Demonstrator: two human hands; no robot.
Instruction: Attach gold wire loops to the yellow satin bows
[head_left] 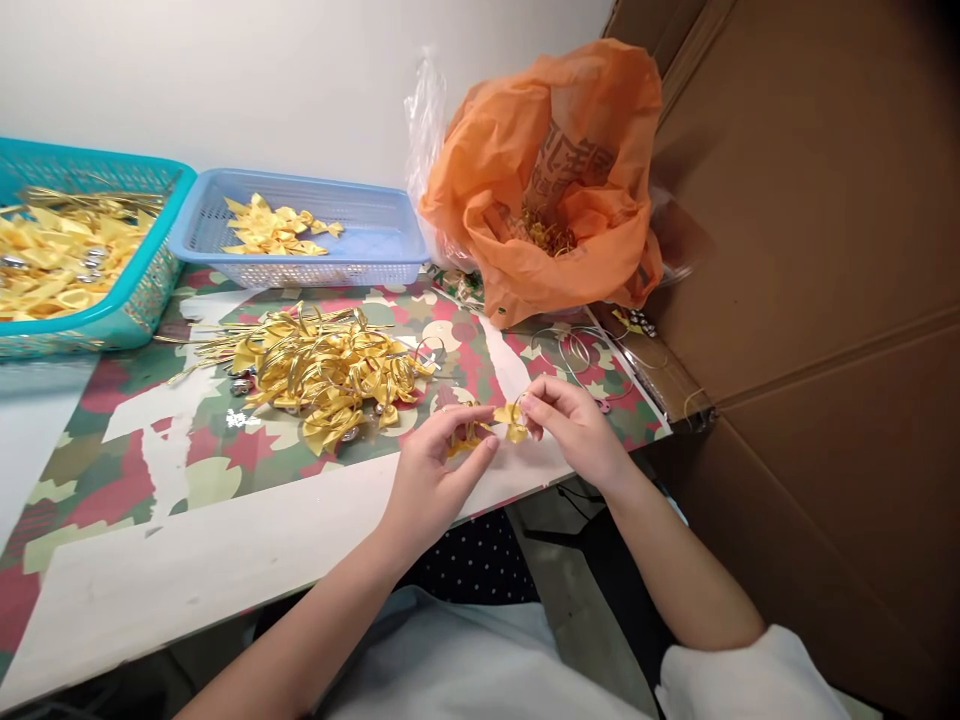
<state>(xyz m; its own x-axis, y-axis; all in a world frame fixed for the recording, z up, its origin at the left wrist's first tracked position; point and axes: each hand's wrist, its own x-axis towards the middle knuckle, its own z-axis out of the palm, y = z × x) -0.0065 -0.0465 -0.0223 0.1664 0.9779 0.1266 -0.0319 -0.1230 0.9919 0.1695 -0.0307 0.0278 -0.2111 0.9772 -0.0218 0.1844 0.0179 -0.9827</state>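
In front of me, near the table's front edge, my right hand [574, 430] pinches a small yellow ribbon bow [514, 424] by a thin gold wire loop, thumb against fingertips. My left hand [446, 465] is just left of it, its thumb and index finger apart, the index tip close to the bow's left end. Whether that tip touches the ribbon I cannot tell. More yellow ribbon [466, 436] shows between the left fingers, partly hidden. Further left lies a heap of yellow bows [337, 370] with gold wires and small silver bells.
Behind the heap stand a blue basket [300, 268] with yellow bows and a teal basket [146, 270] with bows, wires and bells. An orange plastic bag [495, 215] stands open at the back right. Cardboard [810, 200] walls the right side. Loose wire rings [574, 350] lie nearby.
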